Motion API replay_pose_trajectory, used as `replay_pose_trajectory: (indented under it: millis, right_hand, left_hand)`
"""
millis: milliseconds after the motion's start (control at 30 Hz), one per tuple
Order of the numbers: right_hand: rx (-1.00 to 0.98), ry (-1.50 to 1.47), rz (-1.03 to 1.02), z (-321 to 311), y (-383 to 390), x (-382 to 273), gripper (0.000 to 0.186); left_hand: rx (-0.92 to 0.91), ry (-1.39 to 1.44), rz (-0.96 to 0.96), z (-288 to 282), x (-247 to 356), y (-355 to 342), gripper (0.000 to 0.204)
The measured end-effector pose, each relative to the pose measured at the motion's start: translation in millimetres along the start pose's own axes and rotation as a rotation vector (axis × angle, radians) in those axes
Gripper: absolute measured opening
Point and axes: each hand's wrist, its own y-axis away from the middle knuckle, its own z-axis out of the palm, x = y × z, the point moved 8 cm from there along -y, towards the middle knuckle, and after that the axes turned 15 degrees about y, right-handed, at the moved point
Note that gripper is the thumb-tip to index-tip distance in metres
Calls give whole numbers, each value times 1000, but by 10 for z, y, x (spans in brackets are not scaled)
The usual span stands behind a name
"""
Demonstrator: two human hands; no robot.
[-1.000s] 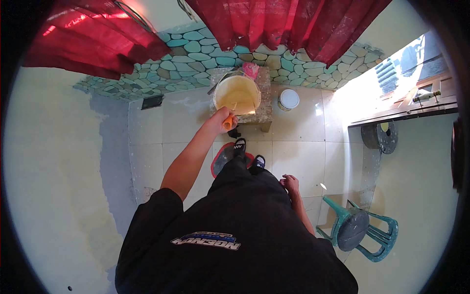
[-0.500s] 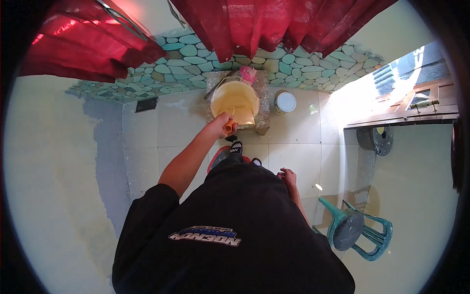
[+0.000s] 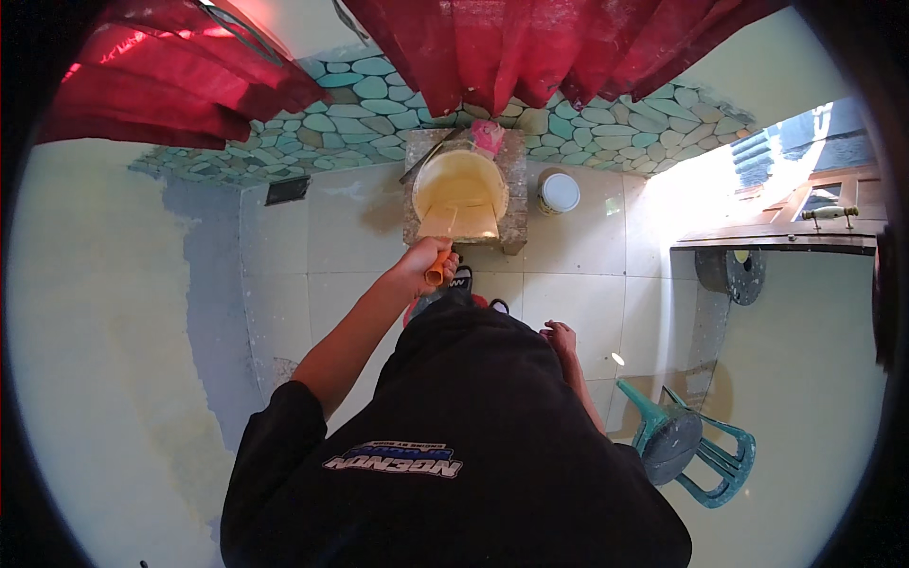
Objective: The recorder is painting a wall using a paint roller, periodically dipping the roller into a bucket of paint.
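Observation:
My left hand (image 3: 428, 266) is closed around the orange handle of a paint roller (image 3: 436, 273), held out in front of me at the near side of a bucket (image 3: 461, 157). Pale yellow-orange paint coats the bucket's inside, and a flat sloping panel (image 3: 478, 226) of the same colour lies at its near rim. The roller's head is hard to tell from the paint. Under the bucket stands a paint-spattered wooden stool (image 3: 514, 204). Beside my right hip hangs my right hand (image 3: 561, 337), its fingers curled; a small pinkish patch shows at them, too small to make out.
A white-lidded paint can (image 3: 559, 193) stands on the tiled floor right of the stool. Pink crumpled material (image 3: 487, 136) lies behind the bucket. Red curtains (image 3: 530, 47) hang ahead. At right are a wooden door (image 3: 833, 212), a dark spool-like object (image 3: 729, 275) and a green plastic chair (image 3: 724, 459).
My left hand has drawn the roller back toward me, away from the bucket's middle to its near edge. My right hand stays by my side, its fingers more curled.

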Motion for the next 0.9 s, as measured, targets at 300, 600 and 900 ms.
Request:
replay_pose_trajectory:
  millis: [300,600,900]
  right_hand:
    - [-11,61,12,20,37,-69,19]
    - [-3,57,39,-12,24,9,20]
    - [-33,46,5,17,-47,32,19]
  left_hand:
    - [51,113,-27,-206,301,-537,17]
    - [-24,190,-71,-12,240,-59,16]
    - [15,88,28,66,68,197,12]
